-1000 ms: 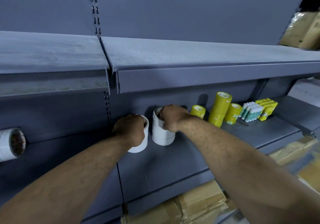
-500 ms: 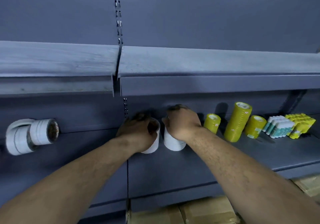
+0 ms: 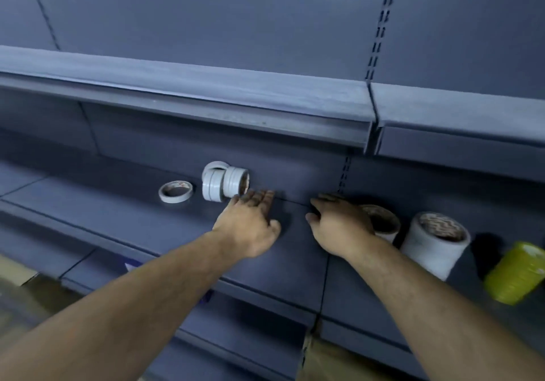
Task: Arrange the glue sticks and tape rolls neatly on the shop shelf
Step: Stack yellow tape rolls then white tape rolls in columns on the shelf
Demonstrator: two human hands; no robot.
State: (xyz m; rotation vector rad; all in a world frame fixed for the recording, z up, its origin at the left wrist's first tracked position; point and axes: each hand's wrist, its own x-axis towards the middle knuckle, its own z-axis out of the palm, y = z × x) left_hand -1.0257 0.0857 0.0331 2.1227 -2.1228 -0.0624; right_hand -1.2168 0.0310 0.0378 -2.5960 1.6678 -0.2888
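Observation:
Two upright stacks of white tape rolls stand on the grey shelf (image 3: 124,218): one (image 3: 383,223) half hidden behind my right hand (image 3: 339,224), the other (image 3: 433,243) just right of it. A yellow tape stack (image 3: 516,273) is at the right edge. Farther left, several white rolls (image 3: 224,183) lie on their sides against the back panel, and a single flat white roll (image 3: 175,192) lies beside them. My left hand (image 3: 250,221) reaches with straight fingers, its tips just below the tipped rolls, holding nothing. My right hand hangs relaxed over the shelf, empty.
An upper shelf (image 3: 206,97) overhangs the working shelf. A slotted upright (image 3: 345,174) divides the back panel. Cardboard boxes (image 3: 17,271) sit on the floor below at left and at the bottom.
Both hands have let go of the two white stacks and moved left along the shelf. My view has swung left, bringing the tipped rolls to the centre.

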